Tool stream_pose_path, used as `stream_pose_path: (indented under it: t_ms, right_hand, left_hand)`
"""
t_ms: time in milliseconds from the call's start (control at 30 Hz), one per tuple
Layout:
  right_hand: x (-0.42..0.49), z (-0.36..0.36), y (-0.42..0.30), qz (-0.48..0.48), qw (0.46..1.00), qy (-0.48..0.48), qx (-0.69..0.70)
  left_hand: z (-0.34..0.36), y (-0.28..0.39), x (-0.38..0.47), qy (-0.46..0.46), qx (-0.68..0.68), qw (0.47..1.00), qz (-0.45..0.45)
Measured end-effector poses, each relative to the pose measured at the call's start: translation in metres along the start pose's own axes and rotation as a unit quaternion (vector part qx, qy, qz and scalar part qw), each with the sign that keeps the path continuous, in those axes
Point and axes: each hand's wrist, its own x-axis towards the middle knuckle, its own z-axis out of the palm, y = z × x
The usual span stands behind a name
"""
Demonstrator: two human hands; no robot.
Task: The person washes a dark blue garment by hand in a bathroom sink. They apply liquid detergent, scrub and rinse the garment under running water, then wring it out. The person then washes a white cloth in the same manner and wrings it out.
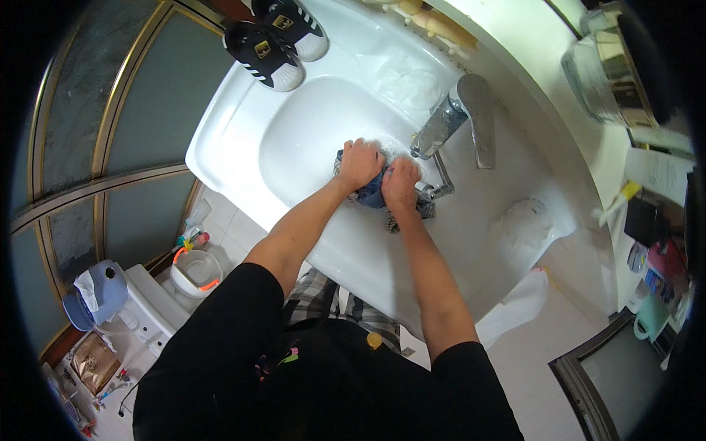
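Note:
Both of my hands grip a dark blue cloth (pixel 370 193) with checked or patterned ends, at the near edge of the white washbasin (pixel 303 124). My left hand (pixel 361 162) is curled over its left part. Closed on the right part is my right hand (pixel 401 184), just beside a metal swivel spout (pixel 436 190). Foamy water (pixel 392 148) lies in the bowl behind my hands. The chrome faucet (pixel 441 127) leans over the basin from the right. Much of the cloth is hidden under my fingers.
A pair of black sneakers with white toes (pixel 287 74) stands on the basin's far left corner. A crumpled white plastic or wet thing (pixel 411 82) lies on the back rim. To the left are framed glass panels (pixel 149 99) and a white bucket (pixel 196 270) on the floor.

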Motion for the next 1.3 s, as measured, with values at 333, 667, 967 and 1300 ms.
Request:
stream_pose_path:
  t_ms: [333, 667, 967, 1300]
  right_hand:
    - [-0.103, -0.102, 0.081, 0.28, 0.941, -0.045, 0.186]
    - [-0.088, -0.072, 0.038, 0.275, 0.94, -0.022, 0.199]
    - [-0.121, -0.326, 0.043, 0.158, 0.957, 0.073, 0.232]
    - [-0.082, -0.404, -0.05, 0.007, 0.867, 0.067, 0.494]
  left_hand:
    - [-0.106, -0.077, -0.046, 0.179, -0.03, 0.974, -0.132]
    - [-0.088, 0.02, -0.05, -0.111, -0.109, 0.988, -0.002]
    - [-0.285, -0.002, -0.109, 0.037, -0.228, 0.972, -0.042]
    - [-0.313, 0.012, -0.12, 0.003, -0.567, 0.795, -0.217]
